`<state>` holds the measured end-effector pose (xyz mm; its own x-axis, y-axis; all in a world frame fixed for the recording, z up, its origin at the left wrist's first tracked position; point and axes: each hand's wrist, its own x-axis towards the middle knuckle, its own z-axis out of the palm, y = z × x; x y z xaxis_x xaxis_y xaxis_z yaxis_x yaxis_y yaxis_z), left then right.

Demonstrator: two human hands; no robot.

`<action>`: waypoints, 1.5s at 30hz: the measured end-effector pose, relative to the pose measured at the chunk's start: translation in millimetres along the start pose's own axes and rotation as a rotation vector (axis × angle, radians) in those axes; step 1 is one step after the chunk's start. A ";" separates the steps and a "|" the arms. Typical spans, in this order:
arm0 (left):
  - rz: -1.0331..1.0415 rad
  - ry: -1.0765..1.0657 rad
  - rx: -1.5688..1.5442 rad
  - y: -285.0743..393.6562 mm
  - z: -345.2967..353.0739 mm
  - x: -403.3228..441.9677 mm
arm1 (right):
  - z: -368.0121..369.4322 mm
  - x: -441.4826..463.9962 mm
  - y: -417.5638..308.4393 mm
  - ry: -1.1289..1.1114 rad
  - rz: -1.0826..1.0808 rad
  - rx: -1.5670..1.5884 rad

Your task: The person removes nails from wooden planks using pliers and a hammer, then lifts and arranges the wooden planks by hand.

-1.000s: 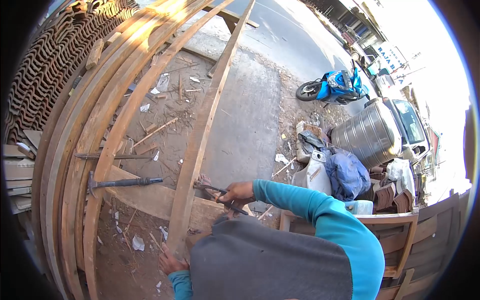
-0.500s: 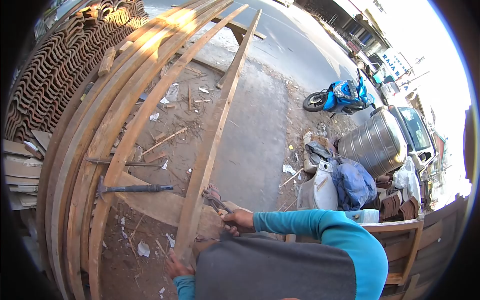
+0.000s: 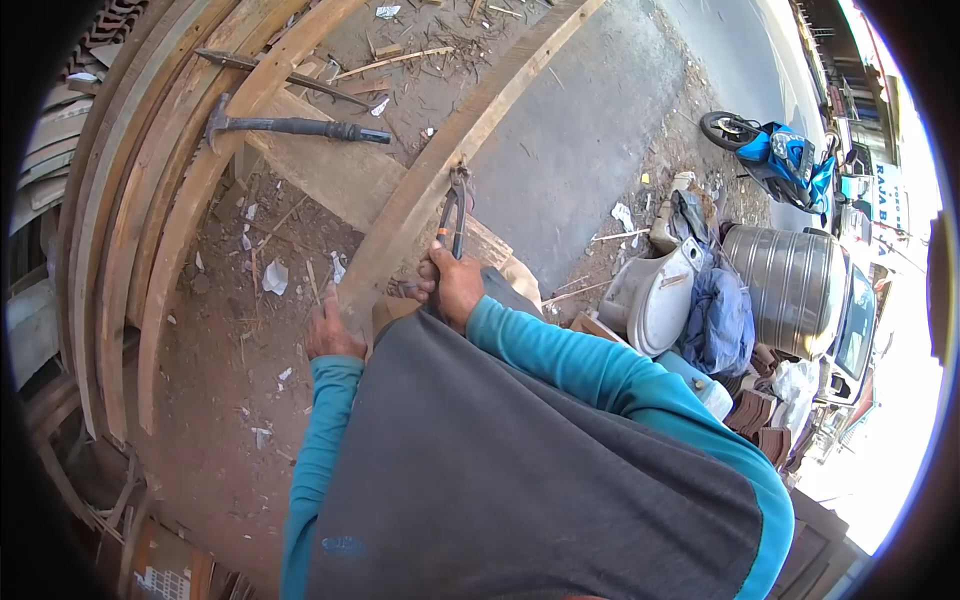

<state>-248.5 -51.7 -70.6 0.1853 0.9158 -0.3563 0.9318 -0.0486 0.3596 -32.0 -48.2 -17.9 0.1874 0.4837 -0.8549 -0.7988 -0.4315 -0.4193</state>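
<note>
We see the right hand [image 3: 458,288] closed around the handles of the pincers [image 3: 459,183], whose head is at the edge of the wooden beam [image 3: 485,118]. The left hand [image 3: 332,332] lies by the beam's near end, fingers partly extended; whether it grips, we cannot tell. For good control, we judge it best to seat the head squarely, squeeze firmly, and brace the beam against shifting.

Across one wooden beam [image 3: 180,220] — a hammer [image 3: 290,126] and a dark metal bar [image 3: 285,76].
</note>
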 end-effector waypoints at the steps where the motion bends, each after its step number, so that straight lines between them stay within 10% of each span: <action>1: 0.018 0.006 -0.012 -2.1 0.0 -4.0 | -0.2 -4.2 -1.3 -0.019 -0.019 -0.017; 20: 0.087 0.024 -0.015 -4.4 -1.4 -11.7 | -101.8 27.8 -166.7 -0.561 0.592 -0.600; 38: 0.018 -0.080 0.036 -6.0 -1.8 0.7 | 2.1 10.4 14.8 0.045 0.024 0.052; 45: 0.038 -0.121 0.028 -14.4 -2.2 5.3 | -30.8 -1.3 -17.3 -0.142 0.015 -0.285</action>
<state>-261.6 -45.3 -75.8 0.2555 0.8583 -0.4450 0.9314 -0.0951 0.3514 -0.8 -64.8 -18.9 0.0785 0.5685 -0.8189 -0.6047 -0.6259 -0.4925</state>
